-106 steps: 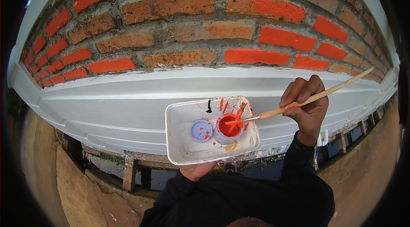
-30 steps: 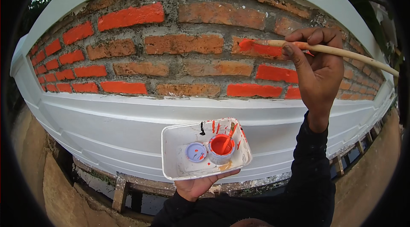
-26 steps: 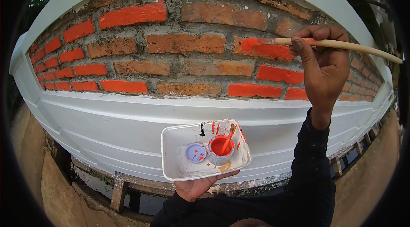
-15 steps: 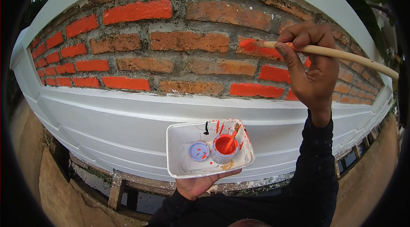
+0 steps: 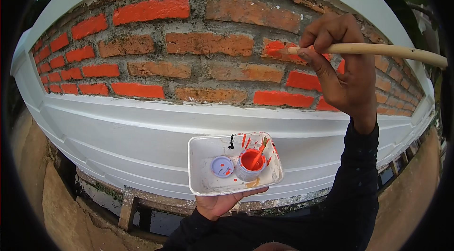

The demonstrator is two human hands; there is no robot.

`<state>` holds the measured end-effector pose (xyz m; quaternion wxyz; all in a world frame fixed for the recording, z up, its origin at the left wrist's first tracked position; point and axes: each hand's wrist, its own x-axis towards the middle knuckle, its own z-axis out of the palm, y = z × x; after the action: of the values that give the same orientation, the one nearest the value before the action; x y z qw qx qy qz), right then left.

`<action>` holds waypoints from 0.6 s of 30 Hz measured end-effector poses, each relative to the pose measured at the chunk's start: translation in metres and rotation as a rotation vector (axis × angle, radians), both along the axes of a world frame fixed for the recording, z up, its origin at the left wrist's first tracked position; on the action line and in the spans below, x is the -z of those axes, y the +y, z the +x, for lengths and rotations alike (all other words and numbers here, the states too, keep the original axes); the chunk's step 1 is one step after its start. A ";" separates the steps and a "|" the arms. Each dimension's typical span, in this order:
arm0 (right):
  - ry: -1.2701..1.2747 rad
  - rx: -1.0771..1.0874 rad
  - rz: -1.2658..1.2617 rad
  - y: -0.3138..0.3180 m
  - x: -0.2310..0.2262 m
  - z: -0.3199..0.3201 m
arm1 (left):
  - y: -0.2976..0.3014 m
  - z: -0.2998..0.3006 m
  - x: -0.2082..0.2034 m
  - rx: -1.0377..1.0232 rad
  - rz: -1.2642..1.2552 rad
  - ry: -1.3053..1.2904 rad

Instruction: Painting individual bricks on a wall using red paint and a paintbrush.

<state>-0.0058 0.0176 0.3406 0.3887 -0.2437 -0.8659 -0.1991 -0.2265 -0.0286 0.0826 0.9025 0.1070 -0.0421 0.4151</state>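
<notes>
My right hand (image 5: 343, 69) grips a long wooden-handled brush (image 5: 388, 51), its tip against a partly orange-painted brick (image 5: 279, 48) in the wall's second course. My left hand (image 5: 222, 203) supports from below a white foam tray (image 5: 203, 182). In the tray stand a small cup of orange paint (image 5: 249, 163) with a stick in it and a loose pale-blue lid (image 5: 222, 166). Orange smears mark the tray's far rim.
The brick wall (image 5: 208, 43) has some bricks painted bright orange and others bare, over a white moulded base (image 5: 132, 133). Below it runs a concrete ledge with a wet gutter (image 5: 123, 203), then bare earth (image 5: 38, 189). Foliage shows at the top right.
Since 3.5 s ago my right hand lifted the brush from the paint cup to the wall. Over the last second it stroked along the same brick, and the view drew closer to the wall.
</notes>
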 end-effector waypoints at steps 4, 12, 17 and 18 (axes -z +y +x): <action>-0.027 0.124 0.054 0.003 -0.006 -0.003 | -0.001 0.002 0.001 0.011 -0.011 -0.022; -0.107 0.138 0.020 0.004 -0.008 -0.006 | 0.000 0.006 -0.002 0.018 -0.018 -0.005; -0.064 -0.045 -0.072 0.007 -0.007 -0.011 | 0.016 0.015 -0.027 0.027 0.083 -0.065; -0.104 0.018 -0.012 0.010 -0.010 -0.011 | 0.021 0.017 -0.032 0.029 0.124 -0.090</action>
<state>-0.0171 0.0275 0.3508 0.3399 -0.2432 -0.8839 -0.2097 -0.2095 -0.0080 0.1145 0.8973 0.1434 -0.1102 0.4027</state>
